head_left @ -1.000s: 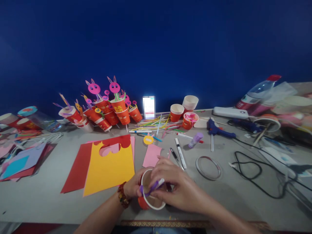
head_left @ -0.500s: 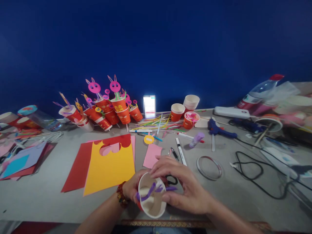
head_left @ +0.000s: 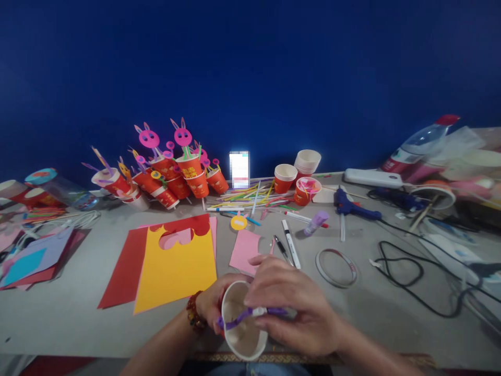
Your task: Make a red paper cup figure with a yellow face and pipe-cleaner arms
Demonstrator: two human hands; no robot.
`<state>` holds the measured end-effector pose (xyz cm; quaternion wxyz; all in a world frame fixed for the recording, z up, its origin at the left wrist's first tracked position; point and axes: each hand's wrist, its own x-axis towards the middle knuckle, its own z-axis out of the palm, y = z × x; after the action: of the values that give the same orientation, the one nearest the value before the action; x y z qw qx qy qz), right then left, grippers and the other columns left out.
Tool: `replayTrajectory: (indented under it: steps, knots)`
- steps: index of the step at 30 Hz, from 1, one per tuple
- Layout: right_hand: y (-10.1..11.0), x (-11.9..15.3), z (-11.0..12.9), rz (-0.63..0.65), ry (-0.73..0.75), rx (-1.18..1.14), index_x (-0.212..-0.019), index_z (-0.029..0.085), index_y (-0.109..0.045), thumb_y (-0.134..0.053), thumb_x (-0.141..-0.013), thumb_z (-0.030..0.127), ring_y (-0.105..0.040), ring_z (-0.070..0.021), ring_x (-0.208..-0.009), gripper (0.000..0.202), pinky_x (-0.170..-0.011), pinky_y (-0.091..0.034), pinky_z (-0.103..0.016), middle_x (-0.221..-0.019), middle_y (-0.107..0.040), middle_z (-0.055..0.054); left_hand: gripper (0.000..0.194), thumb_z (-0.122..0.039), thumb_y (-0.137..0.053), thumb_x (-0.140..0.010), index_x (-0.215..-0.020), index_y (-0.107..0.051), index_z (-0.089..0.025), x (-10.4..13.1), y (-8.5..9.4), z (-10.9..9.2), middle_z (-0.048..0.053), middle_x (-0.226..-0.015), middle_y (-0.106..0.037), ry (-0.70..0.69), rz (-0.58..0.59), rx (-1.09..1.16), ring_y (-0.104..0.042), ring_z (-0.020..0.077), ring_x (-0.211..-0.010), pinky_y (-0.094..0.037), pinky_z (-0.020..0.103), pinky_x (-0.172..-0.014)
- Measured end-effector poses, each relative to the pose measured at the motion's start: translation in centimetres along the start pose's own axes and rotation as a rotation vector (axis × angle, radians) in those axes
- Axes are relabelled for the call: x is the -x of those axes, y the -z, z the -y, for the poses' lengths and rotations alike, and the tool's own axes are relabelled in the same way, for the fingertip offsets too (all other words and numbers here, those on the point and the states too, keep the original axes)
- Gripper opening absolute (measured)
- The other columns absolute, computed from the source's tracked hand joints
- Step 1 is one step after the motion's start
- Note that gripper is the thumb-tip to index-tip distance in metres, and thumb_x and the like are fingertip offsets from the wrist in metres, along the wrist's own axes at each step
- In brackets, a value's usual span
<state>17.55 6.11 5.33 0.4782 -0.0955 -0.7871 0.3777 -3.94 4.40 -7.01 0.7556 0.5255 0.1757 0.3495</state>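
My left hand (head_left: 213,304) is wrapped round the outside of a red paper cup (head_left: 234,345), whose white mouth tilts up towards me. A bent purple straw (head_left: 238,318) crosses the mouth from the left rim to the right. My right hand (head_left: 295,305) is over the cup's right rim, its thumb and fingers closing on the straw, where a small whitish piece (head_left: 259,312) shows between them. The straw's other end sticks out under the right palm. Most of the cup's outer wall is hidden by my hands.
Yellow and red card sheets (head_left: 178,271) lie left, a pink paper piece (head_left: 245,250) ahead. Markers (head_left: 290,244), a glue stick (head_left: 316,223), a tape roll (head_left: 336,268) and a blue glue gun (head_left: 354,209) lie right. Decorated red cups (head_left: 195,185) and loose straws (head_left: 242,198) are behind.
My right hand has moved slightly down and inward over the rim, its fingers closing on the straw. The straw now lies more level across the mouth. The cup has shifted slightly towards me.
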Motion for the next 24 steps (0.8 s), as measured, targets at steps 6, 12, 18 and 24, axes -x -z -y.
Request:
replayTrajectory:
  steps: [6, 12, 18, 24]
  knots:
    - [-0.2, 0.2, -0.1, 0.031, -0.056, -0.025, -0.111, 0.022, -0.068, -0.066, -0.094, 0.029, -0.069, -0.0170, -0.083, 0.018, -0.104, -0.047, -0.045, -0.088, -0.077, -0.005, 0.083, -0.068, -0.087, -0.043, -0.107, -0.067, -0.018, -0.1, -0.5, -1.1, 0.002, -0.088, -0.069, -0.011, 0.012, -0.029, -0.065, 0.0211, -0.077, -0.048, 0.028, -0.069]
    - [-0.4, 0.2, -0.1, 0.031, -0.082, -0.015, -0.101, 0.022, -0.069, -0.066, -0.094, 0.024, -0.069, -0.0163, -0.082, 0.008, -0.104, -0.046, -0.044, -0.085, -0.076, -0.004, 0.089, -0.070, -0.085, -0.040, -0.110, -0.067, -0.019, 0.0, -0.2, -0.7, 0.003, -0.092, -0.070, -0.019, -0.015, -0.049, -0.067, 0.0268, -0.085, -0.050, 0.034, -0.076]
    - [-0.8, 0.8, -0.4, -0.040, -0.113, 0.049, -0.101, 0.021, -0.068, -0.069, -0.090, 0.019, -0.064, -0.0160, -0.076, 0.011, -0.103, -0.047, -0.045, -0.081, -0.072, -0.002, 0.093, -0.072, -0.083, -0.043, -0.116, -0.066, -0.017, -0.2, -0.2, -0.6, 0.006, -0.101, -0.069, -0.051, -0.055, -0.047, -0.066, 0.0312, -0.097, -0.049, 0.039, -0.089]
    - [-1.1, 1.1, -0.8, -0.029, -0.106, 0.105, -0.100, 0.023, -0.067, -0.069, -0.091, 0.021, -0.063, -0.0154, -0.072, 0.010, -0.107, -0.043, -0.048, -0.078, -0.069, 0.000, 0.099, -0.076, -0.082, -0.040, -0.119, -0.063, -0.018, 0.0, 0.5, 1.1, 0.004, -0.098, -0.067, -0.069, -0.070, -0.003, -0.067, 0.0293, -0.094, -0.051, 0.036, -0.084]
